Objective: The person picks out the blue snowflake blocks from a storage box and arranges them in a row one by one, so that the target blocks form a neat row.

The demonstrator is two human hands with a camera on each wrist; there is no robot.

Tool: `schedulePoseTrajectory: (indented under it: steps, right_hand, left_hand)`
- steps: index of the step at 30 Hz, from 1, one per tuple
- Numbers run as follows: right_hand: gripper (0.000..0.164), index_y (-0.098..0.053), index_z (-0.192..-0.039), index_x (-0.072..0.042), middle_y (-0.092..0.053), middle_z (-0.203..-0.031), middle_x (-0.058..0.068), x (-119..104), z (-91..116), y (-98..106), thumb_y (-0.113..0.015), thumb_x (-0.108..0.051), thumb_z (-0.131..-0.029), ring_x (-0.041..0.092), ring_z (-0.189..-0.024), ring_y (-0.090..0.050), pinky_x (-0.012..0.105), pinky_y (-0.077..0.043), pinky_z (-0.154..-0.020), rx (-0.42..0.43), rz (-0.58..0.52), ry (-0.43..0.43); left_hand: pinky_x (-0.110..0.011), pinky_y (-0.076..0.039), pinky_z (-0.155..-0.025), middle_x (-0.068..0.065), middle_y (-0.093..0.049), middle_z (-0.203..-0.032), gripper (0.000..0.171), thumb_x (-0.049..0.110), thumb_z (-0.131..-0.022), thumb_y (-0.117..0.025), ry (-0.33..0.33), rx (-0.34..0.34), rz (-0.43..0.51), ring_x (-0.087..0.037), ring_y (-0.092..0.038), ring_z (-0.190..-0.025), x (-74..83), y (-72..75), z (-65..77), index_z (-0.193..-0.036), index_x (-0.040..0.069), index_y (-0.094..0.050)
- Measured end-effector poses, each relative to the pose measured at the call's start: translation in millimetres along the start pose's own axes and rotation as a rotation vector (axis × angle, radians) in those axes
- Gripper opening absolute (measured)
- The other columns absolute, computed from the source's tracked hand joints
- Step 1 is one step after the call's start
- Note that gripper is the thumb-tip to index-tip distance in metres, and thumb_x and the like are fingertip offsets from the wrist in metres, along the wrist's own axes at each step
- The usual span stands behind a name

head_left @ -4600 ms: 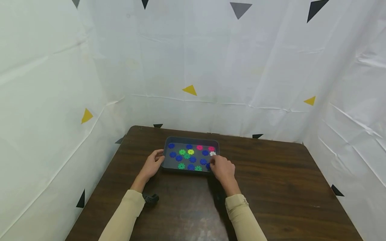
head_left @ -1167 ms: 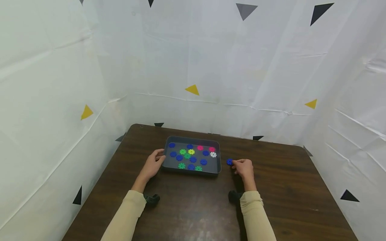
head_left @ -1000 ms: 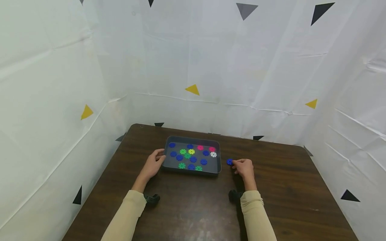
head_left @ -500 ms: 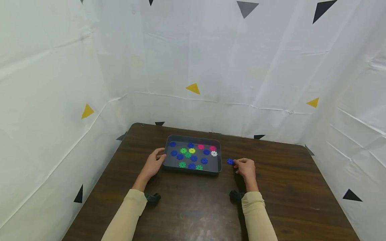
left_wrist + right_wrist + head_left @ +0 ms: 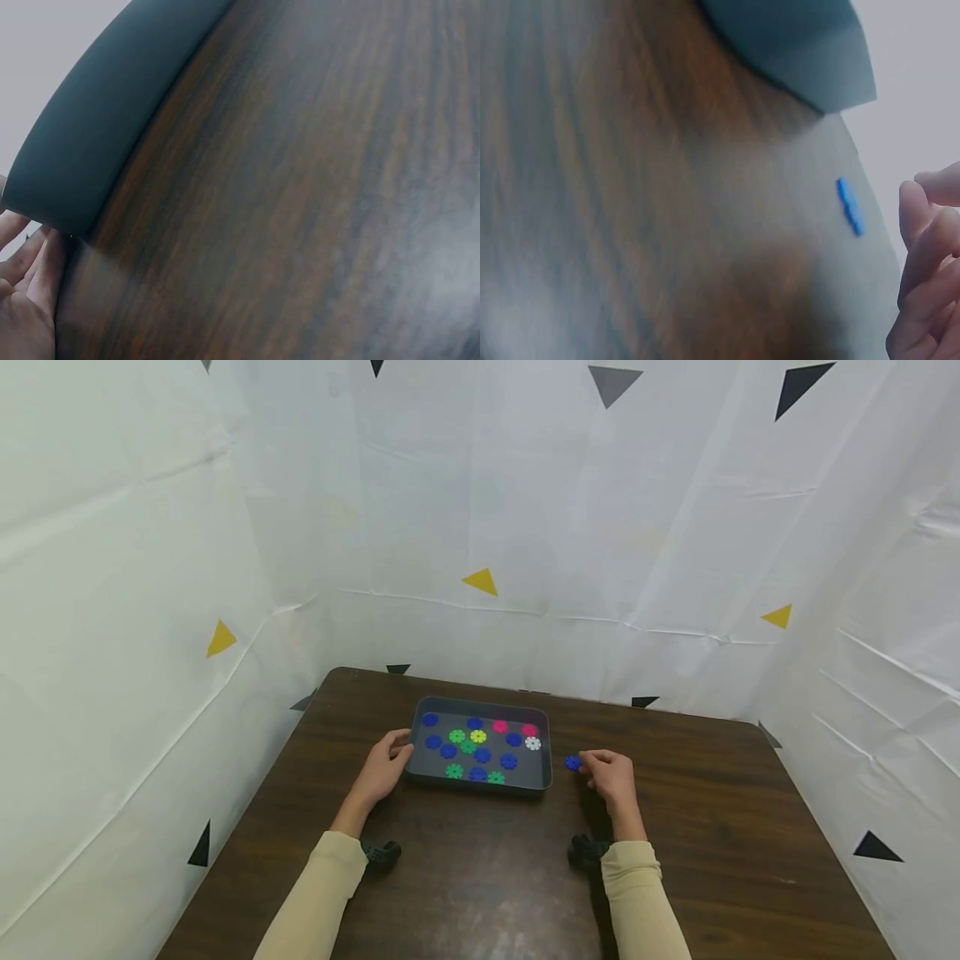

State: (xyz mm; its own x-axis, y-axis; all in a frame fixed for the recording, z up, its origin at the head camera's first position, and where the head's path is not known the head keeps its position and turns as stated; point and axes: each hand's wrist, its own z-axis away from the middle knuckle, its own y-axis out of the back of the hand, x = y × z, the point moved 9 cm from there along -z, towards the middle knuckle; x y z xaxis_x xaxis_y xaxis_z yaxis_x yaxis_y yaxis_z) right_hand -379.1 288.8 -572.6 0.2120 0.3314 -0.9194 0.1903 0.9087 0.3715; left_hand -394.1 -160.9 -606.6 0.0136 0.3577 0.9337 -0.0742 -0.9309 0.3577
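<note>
A dark grey tray [image 5: 476, 787] stands on the table, holding several flower-shaped plastic discs in blue, green, pink, yellow and white. My left hand [image 5: 381, 768] rests against its left side with relaxed fingers; the left wrist view shows the fingertips at the tray's corner. To the right of the tray, one blue disc [image 5: 572, 762] lies flat on the tabletop. My right hand [image 5: 611, 775] is just beside that disc. In the right wrist view its fingers are loosely curled, thumb and forefinger tips close together, and a gap separates them from the blue disc [image 5: 850, 207].
The brown wooden table [image 5: 720, 827] extends to both sides and in front of the tray. White sheeting [image 5: 555, 527] with coloured triangles hangs behind and at the sides. A dark wrist device [image 5: 382, 854] sits under the left wrist, and another [image 5: 587, 850] under the right.
My right hand has taken a blue disc from the tray's front right corner and set it on the table to the right. Lately its fingers have risen slightly off it. My left hand has stayed.
</note>
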Motion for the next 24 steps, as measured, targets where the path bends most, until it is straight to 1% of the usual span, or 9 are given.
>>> schedulePoseTrajectory:
  steps: [2, 5, 10, 11, 14, 16, 19, 22, 24]
  right_hand:
    - [0.035, -0.076, -0.121, 0.007, -0.079, -0.098, 0.020, -7, 1, -1, -0.069, -0.024, -0.107, 0.016, -0.063, -0.060, 0.027, -0.051, -0.062, 0.008, 0.011, 0.024]
    - [0.035, -0.075, -0.122, 0.006, -0.078, -0.104, 0.025, -19, 2, -5, -0.068, -0.025, -0.107, 0.021, -0.068, -0.064, 0.028, -0.054, -0.066, 0.010, 0.021, 0.057]
    - [0.032, -0.076, -0.120, 0.003, -0.078, -0.108, 0.023, -39, 5, -15, -0.070, -0.025, -0.106, 0.029, -0.080, -0.069, 0.026, -0.054, -0.067, -0.003, 0.024, 0.115]
    - [0.031, -0.076, -0.119, 0.003, -0.078, -0.109, 0.023, -43, 6, -18, -0.070, -0.025, -0.106, 0.029, -0.081, -0.070, 0.025, -0.054, -0.066, -0.010, 0.031, 0.128]
    - [0.029, -0.077, -0.118, 0.001, -0.078, -0.110, 0.023, -54, 8, -26, -0.070, -0.024, -0.105, 0.024, -0.076, -0.068, 0.024, -0.054, -0.063, -0.029, 0.067, 0.171]
    - [0.030, -0.077, -0.120, 0.000, -0.078, -0.112, 0.023, -60, 11, -32, -0.071, -0.025, -0.104, 0.021, -0.075, -0.067, 0.025, -0.055, -0.063, -0.046, 0.098, 0.189]
    - [0.032, -0.076, -0.124, -0.001, -0.077, -0.118, 0.022, -68, 16, -43, -0.071, -0.027, -0.104, 0.023, -0.084, -0.070, 0.031, -0.060, -0.069, -0.070, 0.148, 0.198]
    - [0.033, -0.076, -0.125, -0.003, -0.077, -0.120, 0.020, -75, 20, -53, -0.072, -0.027, -0.103, 0.029, -0.099, -0.073, 0.041, -0.062, -0.082, -0.086, 0.201, 0.206]
    - [0.033, -0.076, -0.124, -0.002, -0.078, -0.120, 0.020, -79, 22, -61, -0.073, -0.027, -0.103, 0.033, -0.106, -0.073, 0.048, -0.061, -0.090, -0.091, 0.230, 0.223]
  left_hand:
    - [-0.062, -0.044, -0.120, -0.021, -0.053, -0.160, 0.051, 0.029, -0.115, -0.055, 0.002, 0.000, 0.003, -0.042, -0.050, -0.150, -0.8, -0.3, 0.2, -0.160, 0.009, -0.046]
    - [-0.062, -0.044, -0.120, -0.021, -0.053, -0.160, 0.051, 0.030, -0.115, -0.055, 0.001, -0.004, 0.009, -0.042, -0.050, -0.150, -1.5, -0.7, 0.4, -0.161, 0.008, -0.046]
    - [-0.062, -0.044, -0.120, -0.022, -0.052, -0.161, 0.051, 0.030, -0.115, -0.055, -0.006, -0.007, 0.021, -0.042, -0.050, -0.150, -0.1, -0.6, 0.6, -0.161, 0.008, -0.046]
    - [-0.062, -0.044, -0.120, -0.022, -0.052, -0.161, 0.051, 0.030, -0.115, -0.055, -0.007, -0.007, 0.020, -0.042, -0.050, -0.150, 0.4, -0.6, 0.6, -0.161, 0.008, -0.046]
    - [-0.062, -0.045, -0.120, -0.022, -0.053, -0.160, 0.051, 0.030, -0.115, -0.055, -0.007, -0.004, 0.016, -0.042, -0.050, -0.150, 1.5, -0.3, 0.6, -0.160, 0.008, -0.046]
    - [-0.062, -0.045, -0.120, -0.022, -0.053, -0.160, 0.052, 0.030, -0.115, -0.055, -0.004, -0.003, 0.016, -0.042, -0.050, -0.150, 1.4, -0.2, 0.7, -0.160, 0.008, -0.046]
    - [-0.061, -0.044, -0.120, -0.022, -0.053, -0.160, 0.052, 0.030, -0.115, -0.055, -0.002, -0.004, 0.019, -0.042, -0.050, -0.150, 0.7, -0.2, 0.8, -0.161, 0.008, -0.046]
    - [-0.061, -0.044, -0.121, -0.022, -0.052, -0.160, 0.051, 0.029, -0.115, -0.055, 0.000, -0.006, 0.022, -0.042, -0.050, -0.150, 0.4, -0.2, 0.9, -0.161, 0.009, -0.046]
    - [-0.061, -0.044, -0.120, -0.021, -0.052, -0.161, 0.051, 0.029, -0.115, -0.055, 0.000, -0.002, 0.024, -0.042, -0.050, -0.150, 0.4, 0.8, 0.6, -0.161, 0.009, -0.046]
